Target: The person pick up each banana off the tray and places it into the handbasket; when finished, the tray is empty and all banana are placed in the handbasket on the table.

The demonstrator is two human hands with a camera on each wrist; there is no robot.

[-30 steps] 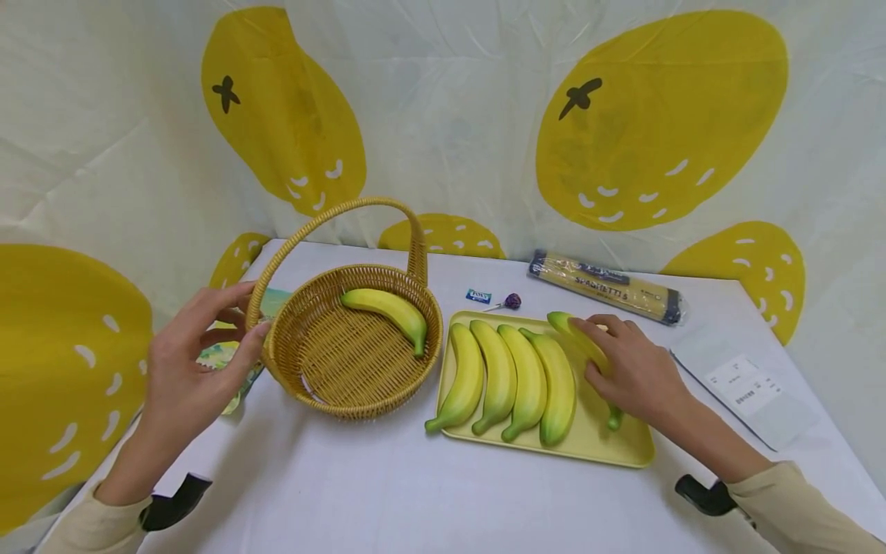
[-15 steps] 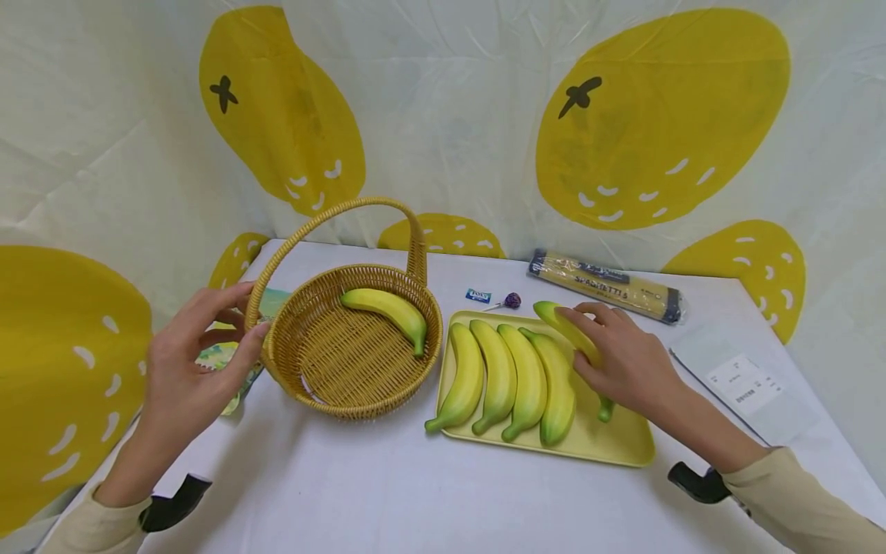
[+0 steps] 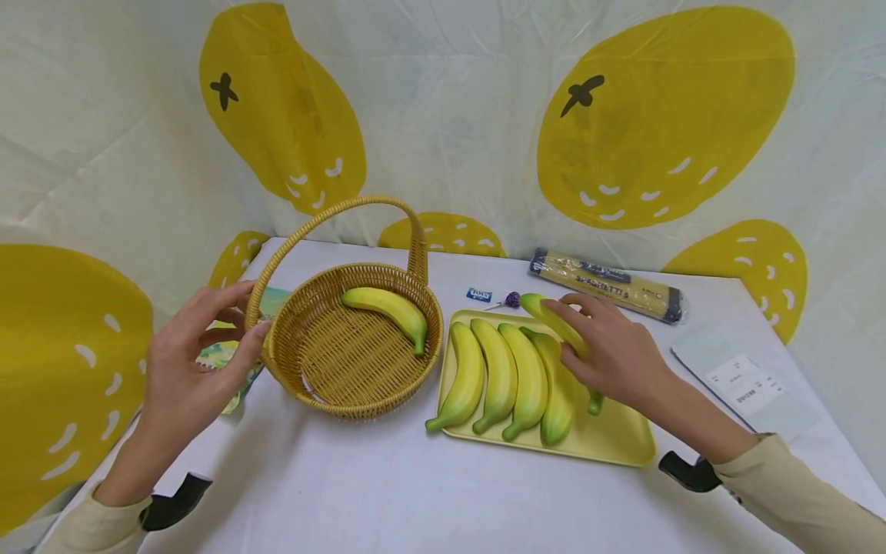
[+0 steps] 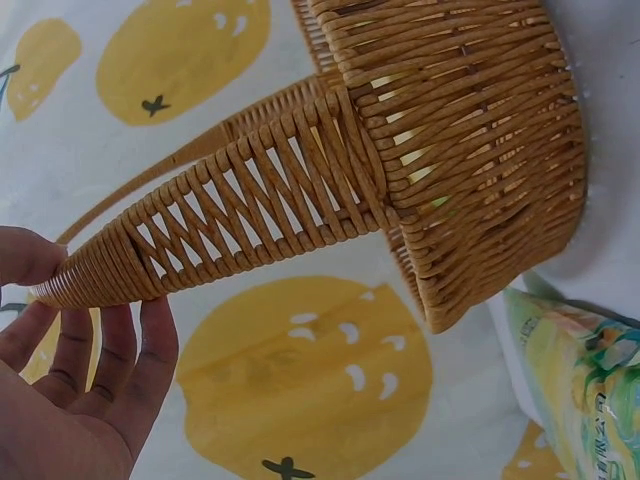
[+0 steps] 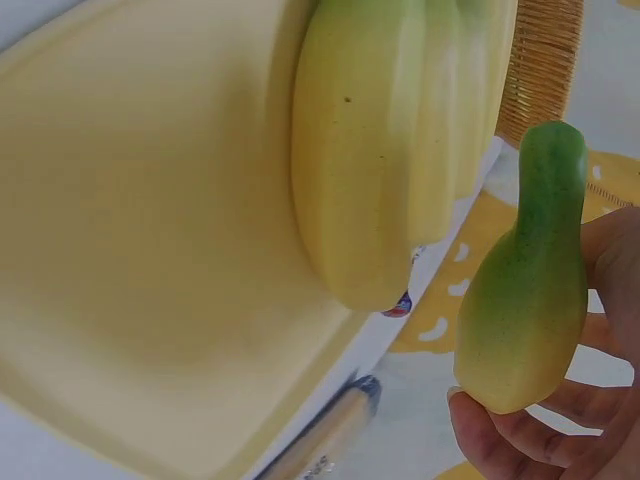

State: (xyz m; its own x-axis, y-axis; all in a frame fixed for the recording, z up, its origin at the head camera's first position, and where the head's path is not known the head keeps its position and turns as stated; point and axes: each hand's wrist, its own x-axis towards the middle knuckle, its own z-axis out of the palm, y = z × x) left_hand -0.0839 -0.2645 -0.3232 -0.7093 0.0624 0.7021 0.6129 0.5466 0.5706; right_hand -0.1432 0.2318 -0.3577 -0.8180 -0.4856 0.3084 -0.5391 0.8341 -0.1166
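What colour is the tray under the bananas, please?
Pale yellow tray, clearest in the head view.

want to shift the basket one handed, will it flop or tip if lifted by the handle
Probably stays stiff: the basket is tightly woven and its handle holds an arch unsupported. It may tilt a little, since the one banana lies toward the far side. Likely light; gaps show through the weave.

yellow banana (image 3: pixel 559 329) with green ends, lifted off the yellow tray (image 3: pixel 623 438), tilted
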